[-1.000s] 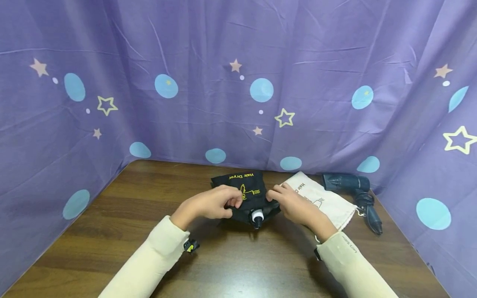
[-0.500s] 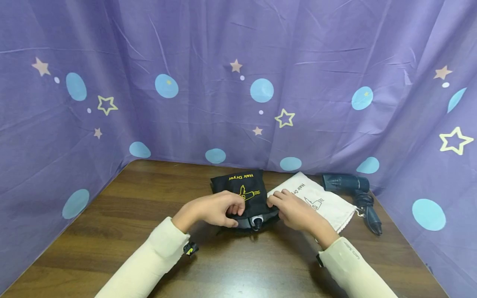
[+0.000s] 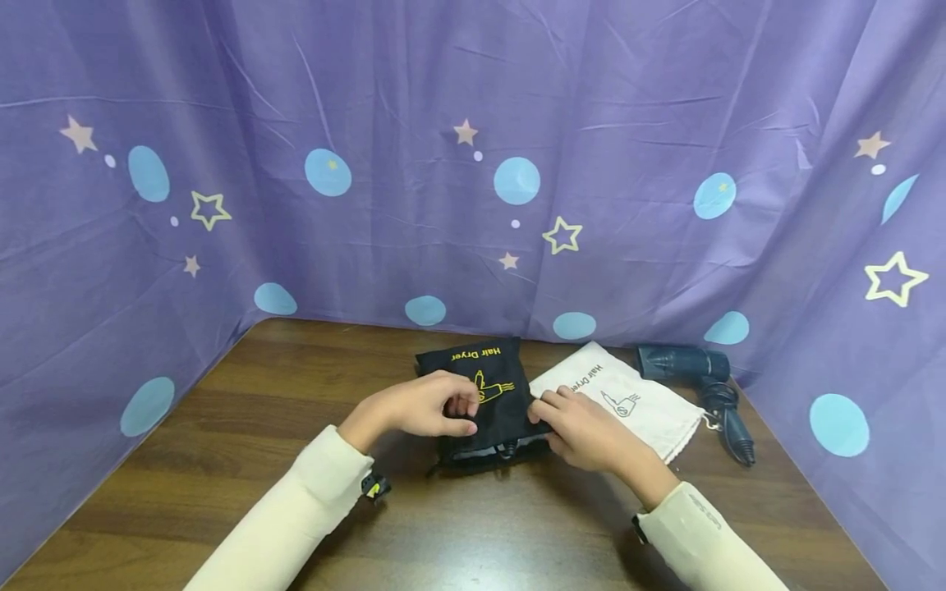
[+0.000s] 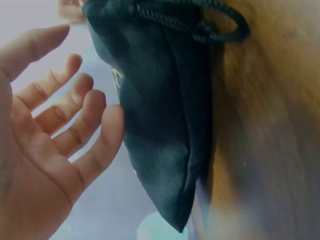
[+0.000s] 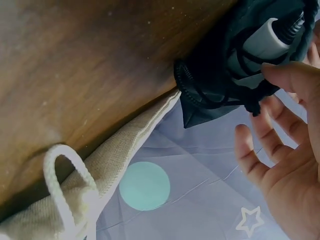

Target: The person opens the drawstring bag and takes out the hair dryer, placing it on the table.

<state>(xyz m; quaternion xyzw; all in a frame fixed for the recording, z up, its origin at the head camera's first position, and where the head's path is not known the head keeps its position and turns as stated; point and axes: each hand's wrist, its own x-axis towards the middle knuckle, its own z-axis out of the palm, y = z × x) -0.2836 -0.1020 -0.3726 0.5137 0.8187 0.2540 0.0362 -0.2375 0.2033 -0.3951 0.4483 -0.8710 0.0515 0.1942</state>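
Note:
A black drawstring bag point(image 3: 510, 365) printed "Hair Dryer" in yellow lies at the middle of the table, its mouth towards me. Inside that mouth, the right wrist view shows a whitish hair dryer handle point(image 5: 265, 45) with black cord around it; the rest is hidden by the cloth. My right hand point(image 3: 591, 431) pinches the right edge of the bag's mouth between thumb and fingers. Over the bag's left side hovers my left hand point(image 3: 424, 402). In the left wrist view its loosely bent fingers point(image 4: 92, 117) come right up to the black cloth and hold nothing.
To the right of the black bag lies a white drawstring bag point(image 3: 650, 406) with a dryer print. Beyond it rests a dark blue-green folding hair dryer point(image 3: 680, 363) with its cord coiled. A purple curtain point(image 3: 414, 107) encloses the table's back and sides.
The upper cloth of the black bag has come forward over the whitish handle, covering most of it in the head view. My right hand has moved slightly towards me; the left stays nearly in place.

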